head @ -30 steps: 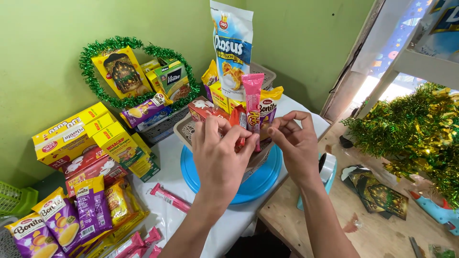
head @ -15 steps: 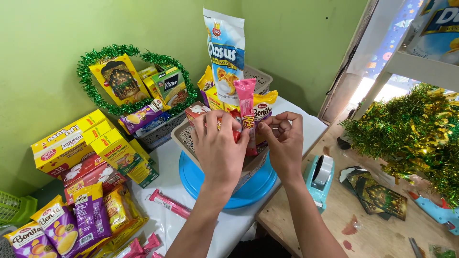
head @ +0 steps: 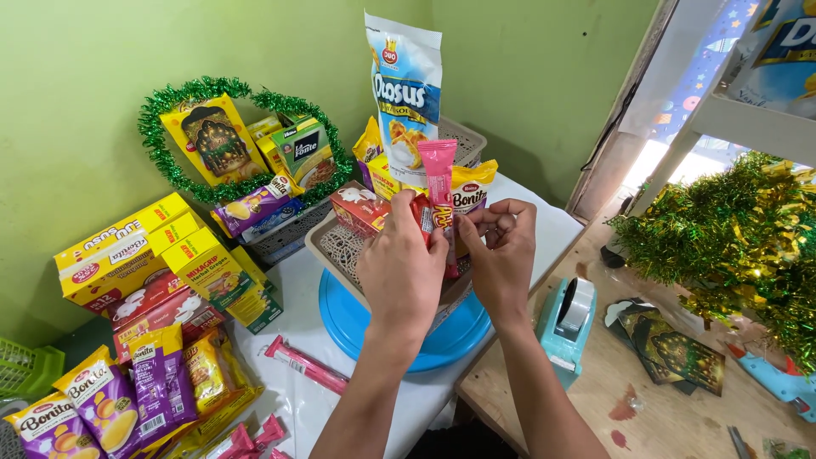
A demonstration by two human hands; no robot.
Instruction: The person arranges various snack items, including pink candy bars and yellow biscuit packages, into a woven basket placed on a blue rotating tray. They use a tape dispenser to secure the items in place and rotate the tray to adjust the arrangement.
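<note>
Both hands, left and right, pinch one pink stick pack above the beige basket; one tall white-blue pouch stands behind it.

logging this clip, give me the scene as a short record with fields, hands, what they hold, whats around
left hand: left hand grips the pink stick packet, upright
right hand: right hand pinches the same packet from the other side
under hands: beige basket of snack packs on a blue round tray
tallest item: white and blue snack bag standing in the basket
left side: yellow boxes, purple snack bags
behind: green tinsel wreath
right side: teal tape dispenser, gold-green tinsel
</note>
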